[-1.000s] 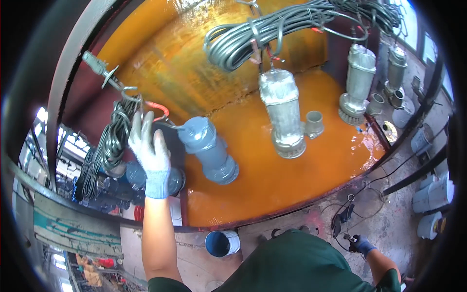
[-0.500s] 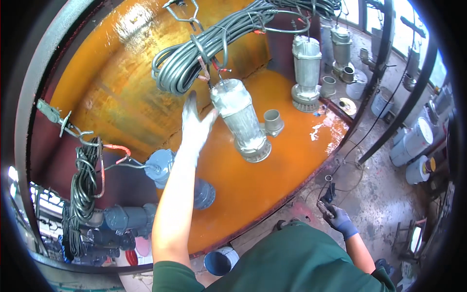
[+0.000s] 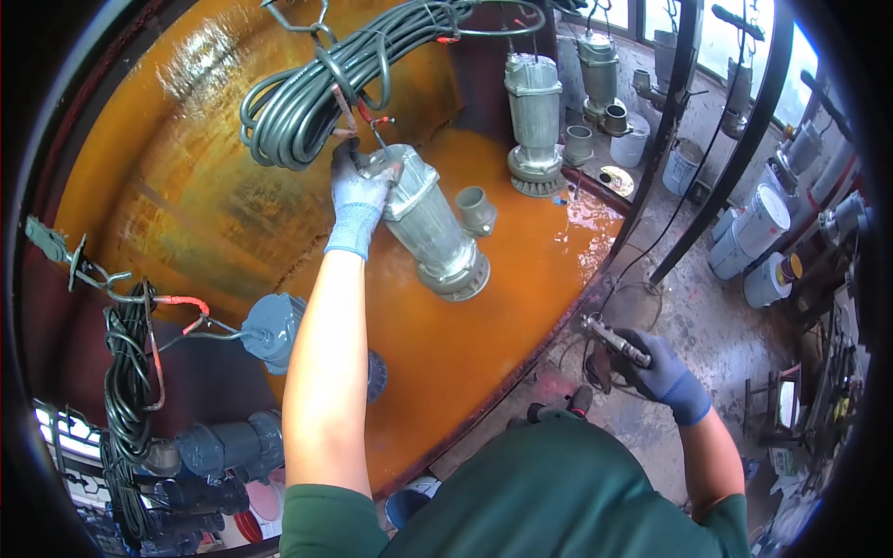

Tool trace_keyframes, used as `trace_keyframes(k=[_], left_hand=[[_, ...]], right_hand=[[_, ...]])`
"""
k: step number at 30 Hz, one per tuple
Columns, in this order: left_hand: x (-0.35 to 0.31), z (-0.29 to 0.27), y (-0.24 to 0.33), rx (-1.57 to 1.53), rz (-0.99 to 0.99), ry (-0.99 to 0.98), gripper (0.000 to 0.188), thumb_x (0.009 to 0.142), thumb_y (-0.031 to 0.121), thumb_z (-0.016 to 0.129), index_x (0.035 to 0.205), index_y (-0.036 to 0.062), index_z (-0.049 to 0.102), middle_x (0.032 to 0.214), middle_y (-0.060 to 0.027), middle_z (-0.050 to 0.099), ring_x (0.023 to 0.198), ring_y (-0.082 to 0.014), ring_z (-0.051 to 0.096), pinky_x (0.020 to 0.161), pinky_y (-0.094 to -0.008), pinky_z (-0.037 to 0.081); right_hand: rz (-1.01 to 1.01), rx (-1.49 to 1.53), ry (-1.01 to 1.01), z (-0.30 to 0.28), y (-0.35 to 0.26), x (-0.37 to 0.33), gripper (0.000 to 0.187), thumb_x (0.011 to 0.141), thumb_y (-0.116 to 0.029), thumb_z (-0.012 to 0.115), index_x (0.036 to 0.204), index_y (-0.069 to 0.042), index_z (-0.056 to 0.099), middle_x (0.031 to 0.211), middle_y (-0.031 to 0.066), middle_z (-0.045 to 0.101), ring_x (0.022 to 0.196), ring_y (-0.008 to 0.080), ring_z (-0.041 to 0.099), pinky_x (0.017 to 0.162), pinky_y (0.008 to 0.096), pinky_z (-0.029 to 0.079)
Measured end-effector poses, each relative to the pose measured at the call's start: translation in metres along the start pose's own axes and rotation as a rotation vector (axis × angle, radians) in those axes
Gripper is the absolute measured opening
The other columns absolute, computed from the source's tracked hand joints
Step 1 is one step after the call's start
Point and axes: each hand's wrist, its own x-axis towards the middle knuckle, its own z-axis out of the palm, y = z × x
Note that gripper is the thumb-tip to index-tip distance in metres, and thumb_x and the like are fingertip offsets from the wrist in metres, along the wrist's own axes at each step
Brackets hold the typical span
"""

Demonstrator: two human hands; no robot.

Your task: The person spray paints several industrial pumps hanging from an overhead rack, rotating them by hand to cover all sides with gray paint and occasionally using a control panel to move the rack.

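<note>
A silver-grey submersible pump (image 3: 428, 223) hangs tilted from a hook beneath a large coil of black cable (image 3: 298, 121). My left hand (image 3: 358, 193), in a grey-blue glove, has its fingers round the top of this pump, beside the cable entry. At the right, my gloved right hand (image 3: 662, 372) grips a metal spray gun (image 3: 616, 340), held out over the floor. A round pipe elbow (image 3: 476, 210) juts from the pump's far side. Behind my left forearm, a blue-grey pump (image 3: 272, 330) is partly hidden.
Curved orange-stained metal walls and floor (image 3: 502, 270) surround the pumps. Another bare pump (image 3: 535, 121) hangs beyond. Dark upright posts (image 3: 735, 139) stand at right. White buckets (image 3: 753, 223) and a hose (image 3: 642, 251) are on the concrete side. More blue-grey pumps (image 3: 233, 446) hang lower left.
My left hand has reached onto the pump's top, and the pump is tilted more. My right hand has raised the spray gun. The whole view has shifted, moving the scene leftward.
</note>
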Motion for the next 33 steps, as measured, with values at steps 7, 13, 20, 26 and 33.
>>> trace_keyframes(k=[7, 13, 20, 26, 33], left_hand=[[-0.030, -0.006, 0.028, 0.196, -0.043, 0.161, 0.094, 0.070, 0.042, 0.095, 0.144, -0.0003, 0.056, 0.134, -0.0274, 0.067, 0.122, -0.0427, 0.065, 0.106, -0.0497, 0.052], [-0.034, 0.009, 0.043, 0.279, -0.117, 0.188, 0.091, 0.075, 0.041, 0.096, 0.146, 0.0032, 0.054, 0.137, -0.0236, 0.065, 0.125, -0.0427, 0.061, 0.108, -0.0522, 0.049], [-0.036, 0.016, 0.043, 0.420, -0.005, 0.312, 0.090, 0.075, 0.047, 0.095, 0.141, -0.0016, 0.057, 0.113, -0.0211, 0.071, 0.111, -0.0406, 0.068, 0.099, -0.0514, 0.053], [-0.028, 0.013, 0.025, 0.258, -0.068, 0.238, 0.093, 0.077, 0.044, 0.092, 0.148, -0.0011, 0.051, 0.139, -0.0262, 0.061, 0.129, -0.0431, 0.056, 0.111, -0.0531, 0.045], [-0.013, 0.004, -0.015, 0.102, 0.054, 0.183, 0.099, 0.080, 0.031, 0.093, 0.157, -0.0060, 0.043, 0.142, -0.0255, 0.056, 0.126, -0.0374, 0.058, 0.111, -0.0482, 0.047]], right_hand=[[-0.102, -0.259, 0.182, 0.000, -0.042, 0.038, 0.023, 0.097, -0.023, 0.074, 0.109, -0.005, 0.065, 0.095, 0.0212, 0.070, 0.090, 0.0462, 0.069, 0.077, 0.0522, 0.054], [-0.177, -0.179, -0.192, 0.007, -0.022, 0.046, 0.026, 0.097, -0.028, 0.074, 0.105, -0.006, 0.064, 0.091, 0.0217, 0.069, 0.089, 0.0437, 0.070, 0.077, 0.0520, 0.055], [-0.103, -0.182, 0.020, 0.009, -0.016, 0.061, 0.029, 0.094, -0.027, 0.079, 0.104, -0.006, 0.062, 0.086, 0.0207, 0.068, 0.086, 0.0434, 0.071, 0.074, 0.0512, 0.054], [-0.069, -0.165, 0.218, 0.015, -0.006, 0.067, 0.029, 0.094, -0.029, 0.078, 0.100, -0.006, 0.063, 0.087, 0.0216, 0.068, 0.087, 0.0434, 0.071, 0.074, 0.0519, 0.054], [-0.010, -0.017, 0.043, 0.012, 0.009, 0.061, 0.029, 0.092, -0.029, 0.080, 0.099, -0.006, 0.064, 0.086, 0.0226, 0.069, 0.087, 0.0449, 0.071, 0.075, 0.0512, 0.054]])
